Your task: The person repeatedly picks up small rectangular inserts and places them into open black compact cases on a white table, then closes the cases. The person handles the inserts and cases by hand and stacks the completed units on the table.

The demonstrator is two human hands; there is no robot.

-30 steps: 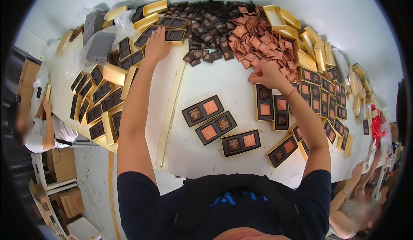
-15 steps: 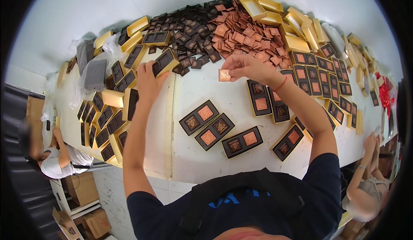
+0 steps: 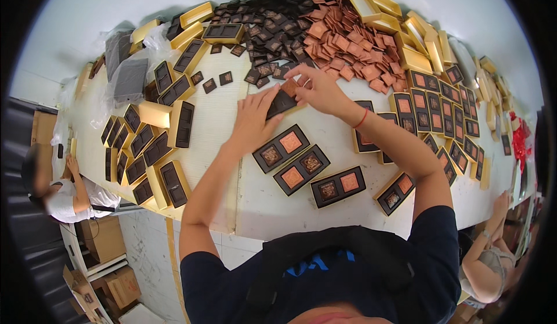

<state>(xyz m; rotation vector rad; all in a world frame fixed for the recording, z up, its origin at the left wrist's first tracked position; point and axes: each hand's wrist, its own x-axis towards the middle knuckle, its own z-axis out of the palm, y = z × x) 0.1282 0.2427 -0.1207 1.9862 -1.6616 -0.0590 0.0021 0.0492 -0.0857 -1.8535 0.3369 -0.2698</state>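
Right hand (image 3: 320, 93) tight on a copper square (image 3: 289, 86), now at the box (image 3: 281, 105) firm in the left hand (image 3: 253, 119), earlier well apart.

The short-sleeved navy T-shirt (image 3: 325, 283) carries blue lettering (image 3: 314, 264) and a black strap (image 3: 336, 237). Red cord (image 3: 361, 118) rings the right wrist (image 3: 350, 113).

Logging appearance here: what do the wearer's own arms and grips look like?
Short dark navy sleeves end above the elbows; both forearms are bare. The left grip and right grip wear no gloves. A thin red cord circles the right wrist; none shows on the left.
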